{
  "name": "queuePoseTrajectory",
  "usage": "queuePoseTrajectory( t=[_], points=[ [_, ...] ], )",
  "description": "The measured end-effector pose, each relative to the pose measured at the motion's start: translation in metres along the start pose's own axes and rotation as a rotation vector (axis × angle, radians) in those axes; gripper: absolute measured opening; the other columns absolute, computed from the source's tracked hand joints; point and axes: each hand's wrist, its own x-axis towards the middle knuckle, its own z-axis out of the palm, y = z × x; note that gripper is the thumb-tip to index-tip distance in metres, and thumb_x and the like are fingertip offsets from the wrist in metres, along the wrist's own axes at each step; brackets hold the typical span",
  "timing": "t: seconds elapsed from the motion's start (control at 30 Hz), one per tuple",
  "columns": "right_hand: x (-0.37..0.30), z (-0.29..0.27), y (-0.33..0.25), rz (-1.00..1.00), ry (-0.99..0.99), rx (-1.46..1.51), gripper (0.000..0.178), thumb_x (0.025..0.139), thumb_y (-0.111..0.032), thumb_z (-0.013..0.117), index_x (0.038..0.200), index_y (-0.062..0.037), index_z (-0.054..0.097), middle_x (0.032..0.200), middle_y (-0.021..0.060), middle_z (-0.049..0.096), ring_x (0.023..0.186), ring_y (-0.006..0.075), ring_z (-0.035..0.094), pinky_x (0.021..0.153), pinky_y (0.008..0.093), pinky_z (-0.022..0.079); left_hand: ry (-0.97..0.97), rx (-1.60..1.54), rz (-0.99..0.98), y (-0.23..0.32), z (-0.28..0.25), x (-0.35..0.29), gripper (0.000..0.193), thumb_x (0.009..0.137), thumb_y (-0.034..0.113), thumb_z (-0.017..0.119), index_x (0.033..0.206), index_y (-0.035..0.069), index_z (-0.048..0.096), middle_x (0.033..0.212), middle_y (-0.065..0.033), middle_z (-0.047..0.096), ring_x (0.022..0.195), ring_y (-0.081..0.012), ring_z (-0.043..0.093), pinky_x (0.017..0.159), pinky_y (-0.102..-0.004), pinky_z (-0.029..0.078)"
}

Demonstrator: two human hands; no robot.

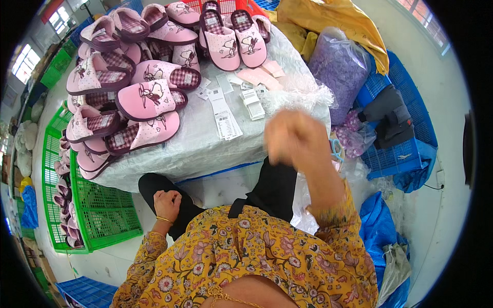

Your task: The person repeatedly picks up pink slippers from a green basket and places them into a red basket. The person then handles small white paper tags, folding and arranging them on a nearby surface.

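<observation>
My left hand (168, 205) lies on my left thigh, its fingers loosely bent and apart over the dark trousers, with nothing seen in it. Raised in front of the table's right front edge, my right hand (294, 136) is smeared by motion. Its fingers look bent, but whether they hold anything cannot be made out. Just beyond it are crumpled clear plastic (303, 97), a small stack of white tags (252, 104) and long printed label strips (224, 117). Pink slippers (146, 98) with dark plaid linings pile up on the table's left; one pair (235, 43) stands apart at the back.
Grey-white sheeting (197, 154) covers the table. A green crate (105, 205) of slippers stands at left on the floor. To the right are a bag of purple material (339, 66), yellow cloth (339, 18) and a blue crate (418, 120) holding dark fabric. Blue plastic (377, 226) lies at lower right.
</observation>
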Motion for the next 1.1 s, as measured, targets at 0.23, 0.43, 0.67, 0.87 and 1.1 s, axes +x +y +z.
queuePoseTrajectory(
  t=[0.23,0.43,0.67,0.87,1.1],
  points=[
    [0.106,-0.070,0.159,-0.029,0.042,-1.235,0.028,0.076,-0.024,0.070,0.099,-0.0074,0.064,0.102,0.0077,0.061,0.097,0.0253,0.056,0.082,0.0378,0.045,-0.055,-0.060,-0.003,0.006,0.012,0.019,0.010,0.079,0.021,0.064,0.076,0.011,0.065,0.062,-0.0038,0.060,0.062,-0.0240,0.056,0.081,-0.0370,0.039],
    [0.136,-0.060,0.201,0.208,-0.244,-1.640,0.022,0.082,-0.022,0.058,0.099,-0.0109,0.066,0.106,0.0069,0.061,0.105,0.0242,0.054,0.090,0.0392,0.041,-0.086,-0.086,-0.039,-0.002,0.012,0.023,0.011,0.079,0.021,0.064,0.076,0.010,0.065,0.062,-0.0045,0.060,0.063,-0.0253,0.057,0.072,-0.0375,0.042],
    [0.126,-0.072,0.211,-0.186,-0.059,-1.781,0.013,0.082,-0.013,0.051,0.083,-0.0098,0.064,0.083,0.0061,0.062,0.083,0.0224,0.060,0.079,0.0380,0.041,-0.219,-0.408,-0.219,0.002,0.010,0.038,0.012,0.083,0.017,0.062,0.083,0.005,0.064,0.066,-0.0071,0.063,0.063,-0.0217,0.061,0.059,-0.0351,0.047],
    [0.127,-0.086,0.197,-0.336,0.201,-1.713,0.003,0.077,-0.015,0.058,0.076,-0.0122,0.059,0.080,0.0029,0.062,0.075,0.0212,0.060,0.074,0.0379,0.042,-0.319,-0.800,-0.112,0.063,-0.018,0.076,0.012,0.085,0.012,0.062,0.089,0.000,0.063,0.073,-0.0080,0.064,0.065,-0.0131,0.060,0.063,-0.0267,0.047],
    [0.108,-0.081,0.187,-0.294,0.223,-1.741,0.008,0.069,-0.018,0.065,0.077,-0.0163,0.063,0.080,-0.0014,0.062,0.080,0.0198,0.058,0.077,0.0356,0.040,-0.258,-0.913,0.142,0.126,-0.022,0.159,0.015,0.088,0.014,0.060,0.095,0.001,0.062,0.081,-0.0056,0.064,0.074,-0.0110,0.059,0.067,-0.0224,0.046]
  ],
)
